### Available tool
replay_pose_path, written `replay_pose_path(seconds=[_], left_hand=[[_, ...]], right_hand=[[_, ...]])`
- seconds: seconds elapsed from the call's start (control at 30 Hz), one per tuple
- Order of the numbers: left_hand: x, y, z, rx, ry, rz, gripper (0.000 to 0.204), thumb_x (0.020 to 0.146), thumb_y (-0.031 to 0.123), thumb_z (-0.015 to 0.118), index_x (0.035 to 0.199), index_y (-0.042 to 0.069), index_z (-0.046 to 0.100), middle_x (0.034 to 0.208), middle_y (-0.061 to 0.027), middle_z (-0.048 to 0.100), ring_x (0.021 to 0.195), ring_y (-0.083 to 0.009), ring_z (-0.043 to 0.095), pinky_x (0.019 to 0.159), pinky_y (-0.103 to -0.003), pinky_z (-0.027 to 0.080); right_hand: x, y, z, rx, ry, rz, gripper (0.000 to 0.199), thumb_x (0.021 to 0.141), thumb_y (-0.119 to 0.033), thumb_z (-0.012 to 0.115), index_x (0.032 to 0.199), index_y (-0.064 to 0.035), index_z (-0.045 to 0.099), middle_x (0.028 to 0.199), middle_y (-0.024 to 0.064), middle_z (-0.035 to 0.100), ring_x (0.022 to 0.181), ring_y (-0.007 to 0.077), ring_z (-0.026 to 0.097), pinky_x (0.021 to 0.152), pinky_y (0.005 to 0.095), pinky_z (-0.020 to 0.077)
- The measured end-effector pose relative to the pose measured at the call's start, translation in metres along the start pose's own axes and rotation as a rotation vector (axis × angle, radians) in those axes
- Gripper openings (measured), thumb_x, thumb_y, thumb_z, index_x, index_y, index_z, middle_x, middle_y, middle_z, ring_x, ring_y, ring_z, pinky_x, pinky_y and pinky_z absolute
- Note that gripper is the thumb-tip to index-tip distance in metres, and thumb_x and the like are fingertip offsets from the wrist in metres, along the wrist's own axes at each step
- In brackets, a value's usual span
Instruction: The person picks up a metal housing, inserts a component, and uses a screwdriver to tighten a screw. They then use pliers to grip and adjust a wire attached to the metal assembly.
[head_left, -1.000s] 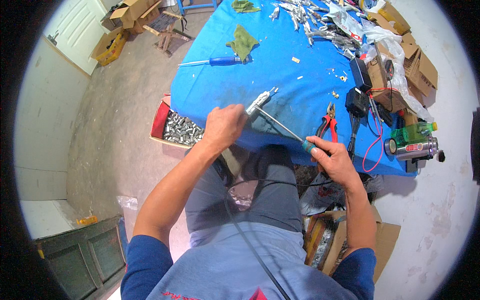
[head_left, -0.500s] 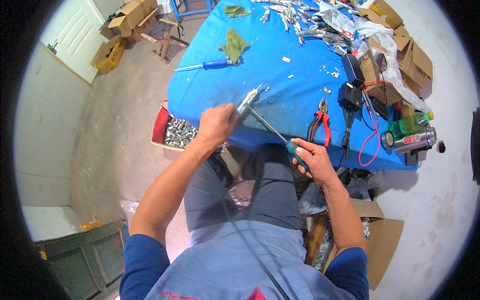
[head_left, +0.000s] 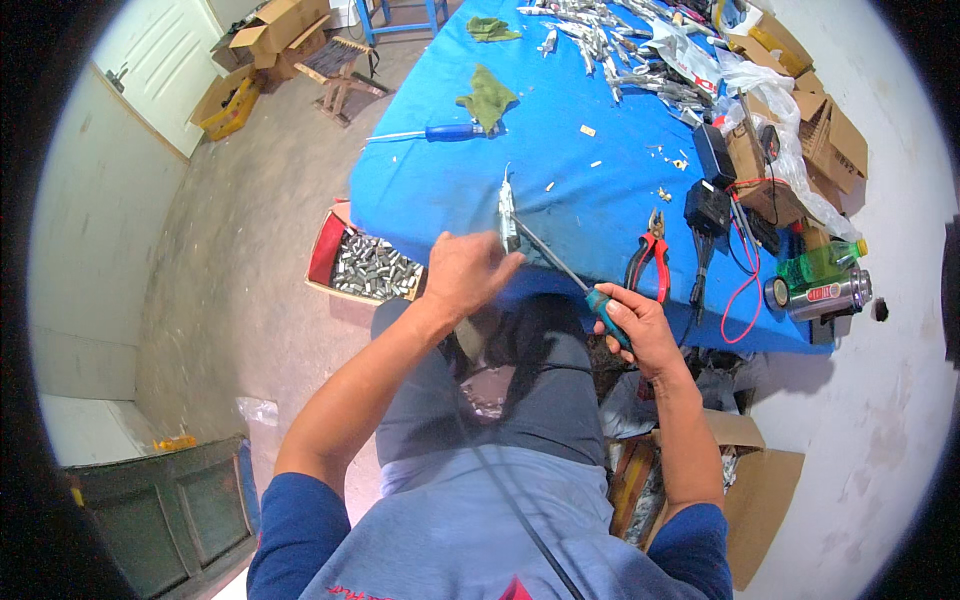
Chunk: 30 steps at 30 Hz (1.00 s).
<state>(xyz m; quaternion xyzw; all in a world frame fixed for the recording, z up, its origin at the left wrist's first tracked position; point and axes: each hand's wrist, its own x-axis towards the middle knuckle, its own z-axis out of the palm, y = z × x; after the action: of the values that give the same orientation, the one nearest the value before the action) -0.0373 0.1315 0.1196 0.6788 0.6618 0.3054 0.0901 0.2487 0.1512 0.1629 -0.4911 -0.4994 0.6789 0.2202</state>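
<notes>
A slim silvery metal part [head_left: 508, 215] with a thin wire-like tip points away from me near the table's front edge. My left hand [head_left: 465, 270] is at its near end, thumb and fingers around that end. The fingers are blurred, so whether they grip it cannot be told. My right hand [head_left: 635, 325] is closed around the green-and-black handle of a screwdriver [head_left: 555, 258]. Its shaft slants up to the left, and the tip meets the right side of the metal part. Red-and-black pliers [head_left: 650, 258] lie to the right.
A blue-handled screwdriver [head_left: 450, 132] and a green cloth [head_left: 487, 98] lie on the blue-covered table [head_left: 430, 205]. Similar metal parts [head_left: 590, 38] are piled at the back. Black adapters [head_left: 708, 205] and a green bottle [head_left: 820, 262] stand right. A box of small metal pieces [head_left: 322, 255] sits left, below the table.
The metal part has turned from a rightward slant to nearly straight ahead. My left hand has shifted right and lower, its fingers less closed. The screwdriver tip stays against the part.
</notes>
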Motion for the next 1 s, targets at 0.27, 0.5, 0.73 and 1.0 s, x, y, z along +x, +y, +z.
replay_pose_path(seconds=[0.27,0.5,0.73,1.0], left_hand=[[0.007,-0.017,-0.009,-0.161,0.065,-0.117,0.032,0.090,0.031,0.068,0.081,0.000,0.067,0.065,-0.0185,0.063,0.058,-0.0317,0.063,0.056,-0.042,0.048],[0.074,-0.034,-0.046,-0.085,0.099,0.079,0.023,0.088,0.025,0.068,0.082,0.003,0.066,0.076,-0.0153,0.064,0.067,-0.0329,0.063,0.060,-0.041,0.048],[0.108,-0.032,-0.018,0.039,-0.072,0.303,0.018,0.087,0.026,0.067,0.087,0.008,0.064,0.085,-0.0109,0.065,0.085,-0.0312,0.062,0.080,-0.042,0.043],[0.085,-0.043,-0.029,0.075,-0.145,0.214,0.024,0.086,0.031,0.067,0.089,0.008,0.062,0.087,-0.0102,0.066,0.088,-0.0314,0.061,0.083,-0.043,0.040]], right_hand=[[0.005,-0.027,-0.004,-0.161,0.011,-0.049,0.032,0.096,-0.019,0.060,0.125,-0.0072,0.065,0.080,0.0021,0.065,0.057,0.0043,0.054,0.048,0.0178,0.0417],[0.016,-0.019,-0.012,-0.141,0.008,-0.093,0.032,0.096,-0.018,0.060,0.126,-0.0059,0.064,0.082,0.0024,0.066,0.059,0.0039,0.054,0.049,0.0175,0.0434],[0.017,-0.021,-0.017,-0.164,-0.013,-0.053,0.033,0.097,-0.019,0.060,0.126,-0.0065,0.064,0.080,0.0012,0.065,0.056,0.0036,0.052,0.051,0.0192,0.0438],[0.023,-0.017,-0.022,-0.251,0.004,-0.118,0.034,0.097,-0.022,0.060,0.127,-0.0072,0.064,0.080,0.0018,0.064,0.057,0.0040,0.052,0.052,0.0203,0.0440]])
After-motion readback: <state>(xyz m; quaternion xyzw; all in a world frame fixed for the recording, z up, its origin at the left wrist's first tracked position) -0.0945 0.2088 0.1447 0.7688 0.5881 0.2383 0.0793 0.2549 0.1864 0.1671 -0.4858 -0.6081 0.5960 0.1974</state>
